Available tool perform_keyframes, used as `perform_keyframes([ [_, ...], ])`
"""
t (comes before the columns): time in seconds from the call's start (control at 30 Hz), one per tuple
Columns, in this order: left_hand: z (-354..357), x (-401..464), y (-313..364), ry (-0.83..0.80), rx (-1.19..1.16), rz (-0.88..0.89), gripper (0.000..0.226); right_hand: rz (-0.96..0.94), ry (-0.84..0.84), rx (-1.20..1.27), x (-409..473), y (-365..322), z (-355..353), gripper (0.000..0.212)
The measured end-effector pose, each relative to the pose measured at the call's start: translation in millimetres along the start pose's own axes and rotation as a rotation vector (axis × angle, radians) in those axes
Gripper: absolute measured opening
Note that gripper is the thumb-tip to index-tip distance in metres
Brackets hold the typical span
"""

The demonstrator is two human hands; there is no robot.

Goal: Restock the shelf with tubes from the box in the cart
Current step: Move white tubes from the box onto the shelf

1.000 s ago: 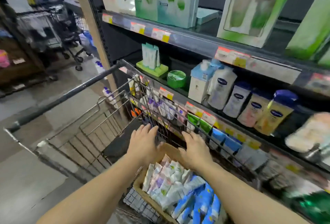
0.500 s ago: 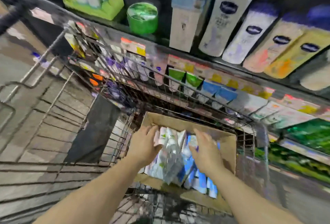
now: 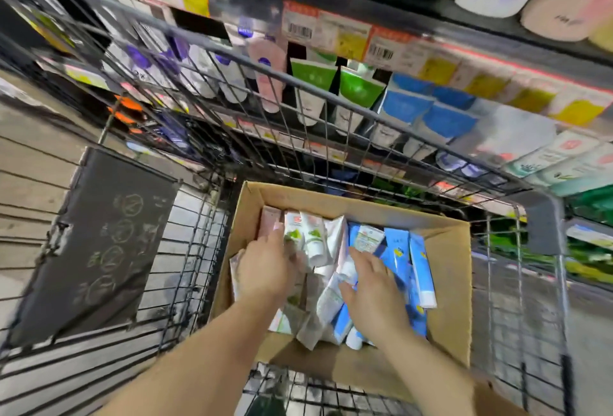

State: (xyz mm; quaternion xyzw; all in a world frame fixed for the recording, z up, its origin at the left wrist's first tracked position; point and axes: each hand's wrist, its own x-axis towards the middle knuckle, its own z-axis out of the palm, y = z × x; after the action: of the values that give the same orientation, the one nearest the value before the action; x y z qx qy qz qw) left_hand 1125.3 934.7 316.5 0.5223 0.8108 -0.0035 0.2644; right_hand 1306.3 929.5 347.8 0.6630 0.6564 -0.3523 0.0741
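Two bare hands reach into the brown cardboard box (image 3: pixel 447 286) in the wire cart (image 3: pixel 335 110): left hand (image 3: pixel 265 274) and right hand (image 3: pixel 374 296) lie spread open on white and blue tubes (image 3: pixel 416 269).

Brown cardboard box (image 3: pixel 447 299), white-and-green tubes (image 3: pixel 311 239), blue tubes (image 3: pixel 419 269), grey wire cart (image 3: pixel 331 107)

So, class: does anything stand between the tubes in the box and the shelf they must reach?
Yes. The cart's wire wall rises between the box and the shelf; the tubes must be lifted over its rim.
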Motion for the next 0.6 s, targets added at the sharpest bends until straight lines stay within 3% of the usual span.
perform_keyframes([
  [0.1,-1,3,7,-0.017,0.072,-0.017,0.056,-0.002,-0.006,-0.001,2,-3,3,0.060],
  [0.27,-14,-3,5,0.004,-0.035,-0.147,0.042,-0.025,-0.012,0.012,2,-16,-6,0.057],
  [0.47,-47,-41,-12,0.136,-0.174,-0.181,0.074,-0.018,-0.045,0.084,4,-54,-24,0.052],
  [0.6,-57,-54,-9,0.240,-0.294,-0.077,0.084,0.063,-0.109,0.174,4,-77,-34,0.043],
])
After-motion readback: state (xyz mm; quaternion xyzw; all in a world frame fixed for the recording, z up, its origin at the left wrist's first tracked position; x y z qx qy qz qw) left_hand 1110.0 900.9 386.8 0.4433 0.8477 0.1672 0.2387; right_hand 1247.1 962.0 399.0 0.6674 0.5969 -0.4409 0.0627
